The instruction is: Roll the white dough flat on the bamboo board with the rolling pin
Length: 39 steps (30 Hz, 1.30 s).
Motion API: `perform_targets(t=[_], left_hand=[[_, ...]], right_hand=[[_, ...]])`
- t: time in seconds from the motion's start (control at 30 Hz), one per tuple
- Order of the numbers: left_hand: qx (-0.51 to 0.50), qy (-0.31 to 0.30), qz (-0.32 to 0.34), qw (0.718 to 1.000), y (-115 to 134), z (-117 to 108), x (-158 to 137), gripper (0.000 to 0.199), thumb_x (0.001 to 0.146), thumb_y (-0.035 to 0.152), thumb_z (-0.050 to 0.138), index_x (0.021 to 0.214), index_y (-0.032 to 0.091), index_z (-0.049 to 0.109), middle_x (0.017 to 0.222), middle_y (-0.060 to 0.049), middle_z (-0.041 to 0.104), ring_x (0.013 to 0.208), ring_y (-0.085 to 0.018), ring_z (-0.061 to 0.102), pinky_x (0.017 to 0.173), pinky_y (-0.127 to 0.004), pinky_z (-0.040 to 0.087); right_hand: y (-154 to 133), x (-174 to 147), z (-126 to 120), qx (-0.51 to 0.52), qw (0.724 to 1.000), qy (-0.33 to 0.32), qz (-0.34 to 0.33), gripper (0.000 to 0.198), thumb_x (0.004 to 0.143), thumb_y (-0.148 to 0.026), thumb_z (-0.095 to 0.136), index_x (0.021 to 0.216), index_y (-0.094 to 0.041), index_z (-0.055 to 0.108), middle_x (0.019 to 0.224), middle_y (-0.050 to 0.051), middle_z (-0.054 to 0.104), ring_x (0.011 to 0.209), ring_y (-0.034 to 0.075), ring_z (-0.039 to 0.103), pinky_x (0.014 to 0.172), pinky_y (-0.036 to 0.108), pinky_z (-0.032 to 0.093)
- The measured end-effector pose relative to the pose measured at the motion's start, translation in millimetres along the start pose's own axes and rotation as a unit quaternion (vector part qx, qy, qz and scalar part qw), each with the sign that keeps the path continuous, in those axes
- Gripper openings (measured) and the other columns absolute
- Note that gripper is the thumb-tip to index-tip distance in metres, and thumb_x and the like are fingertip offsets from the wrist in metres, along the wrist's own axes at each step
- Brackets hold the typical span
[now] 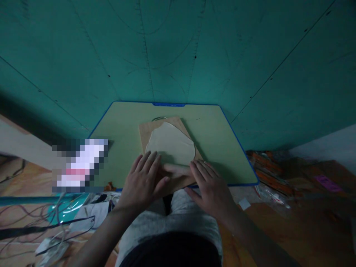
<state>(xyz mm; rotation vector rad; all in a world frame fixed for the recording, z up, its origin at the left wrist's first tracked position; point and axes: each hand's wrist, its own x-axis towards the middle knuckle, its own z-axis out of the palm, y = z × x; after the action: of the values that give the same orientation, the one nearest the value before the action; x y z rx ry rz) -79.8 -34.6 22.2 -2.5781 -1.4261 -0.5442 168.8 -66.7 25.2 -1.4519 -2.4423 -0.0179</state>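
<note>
A wooden rolling pin (177, 169) lies crosswise at the near edge of a thin pale sheet of dough (171, 141). My left hand (144, 178) rests over the pin's left end, fingers stretched forward and thumb apart. Over its right end lies my right hand (208, 183), fingers also extended and flat rather than wrapped round. Both hands hide the pin's ends. Under the dough is a wooden cutting board (144, 129) with a metal ring at its far edge. The dough has an uneven outline and covers most of the board.
The board lies on a pale green tabletop (219, 129) with blue edging, against a green wall (172, 48). A pixelated object (80, 165) stands at its left. Cables (58, 211) and a power strip clutter the lower left. Orange packages (271, 172) and a cardboard box (322, 174) sit right.
</note>
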Motion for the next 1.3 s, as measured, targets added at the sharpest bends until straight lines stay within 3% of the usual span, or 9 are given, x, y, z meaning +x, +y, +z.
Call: perform_targets(t=[0.23,0.43,0.67,0.9,1.1,1.2,1.3], left_hand=[[-0.019,0.019,0.011,1.000,4.6,-11.8,-31.6,0.065,0.100,0.048,0.043,0.152,0.011,0.034,0.151,-0.018,0.049,0.146,-0.032,0.037,0.115,-0.053,0.039],[-0.024,0.015,0.023,0.999,-7.9,-0.8,-3.0,0.057,0.101,0.045,0.043,0.143,0.006,0.047,0.140,-0.021,0.059,0.136,-0.033,0.051,0.111,-0.056,0.044],[-0.035,0.063,0.049,0.996,-6.9,-1.0,-34.1,0.060,0.100,0.034,0.048,0.153,0.010,0.033,0.146,-0.021,0.054,0.145,-0.032,0.039,0.112,-0.053,0.044],[-0.053,0.044,0.029,0.997,-12.1,4.9,-11.5,0.055,0.100,0.037,0.048,0.148,0.011,0.040,0.141,-0.019,0.059,0.139,-0.034,0.047,0.113,-0.058,0.042],[-0.053,0.053,0.047,0.996,-16.9,3.1,-40.2,0.062,0.101,0.033,0.044,0.157,0.014,0.025,0.154,-0.018,0.046,0.151,-0.030,0.029,0.115,-0.055,0.040],[-0.042,0.023,0.061,0.997,-22.6,4.5,-19.9,0.060,0.102,0.038,0.042,0.155,0.013,0.029,0.156,-0.019,0.042,0.150,-0.031,0.029,0.116,-0.056,0.037],[-0.050,-0.006,0.059,0.997,-26.7,7.5,14.8,0.054,0.103,0.042,0.038,0.147,0.011,0.044,0.155,-0.018,0.045,0.148,-0.033,0.032,0.118,-0.057,0.034]], right_hand=[[-18.3,-30.8,-8.8,-0.008,0.999,0.024,-0.036,0.066,0.093,-0.030,0.052,0.152,-0.006,0.037,0.154,0.016,0.046,0.140,0.030,0.044,0.108,0.047,0.048],[-3.4,-2.7,-6.4,-0.024,0.999,-0.003,-0.028,0.060,0.094,-0.036,0.055,0.142,-0.001,0.049,0.142,0.021,0.057,0.130,0.033,0.054,0.109,0.049,0.049],[-21.6,-27.6,-7.5,-0.022,0.998,0.016,-0.058,0.061,0.090,-0.022,0.053,0.147,-0.006,0.045,0.153,0.015,0.047,0.136,0.030,0.048,0.107,0.045,0.050],[-16.7,-3.5,-3.1,-0.022,0.999,0.003,-0.039,0.061,0.091,-0.026,0.057,0.144,0.001,0.046,0.146,0.022,0.053,0.132,0.035,0.052,0.107,0.049,0.050],[-24.5,-20.0,4.7,0.010,0.997,0.024,-0.077,0.065,0.084,-0.001,0.044,0.148,-0.010,0.044,0.148,0.012,0.053,0.137,0.025,0.049,0.110,0.040,0.049],[-8.3,-5.9,5.1,0.039,0.997,-0.017,-0.066,0.073,0.078,0.003,0.041,0.151,-0.006,0.039,0.150,0.017,0.050,0.140,0.025,0.045,0.113,0.043,0.047],[6.4,10.1,5.0,0.050,0.997,-0.030,-0.048,0.072,0.077,-0.002,0.042,0.149,-0.002,0.041,0.155,0.021,0.042,0.147,0.030,0.033,0.117,0.052,0.040]])
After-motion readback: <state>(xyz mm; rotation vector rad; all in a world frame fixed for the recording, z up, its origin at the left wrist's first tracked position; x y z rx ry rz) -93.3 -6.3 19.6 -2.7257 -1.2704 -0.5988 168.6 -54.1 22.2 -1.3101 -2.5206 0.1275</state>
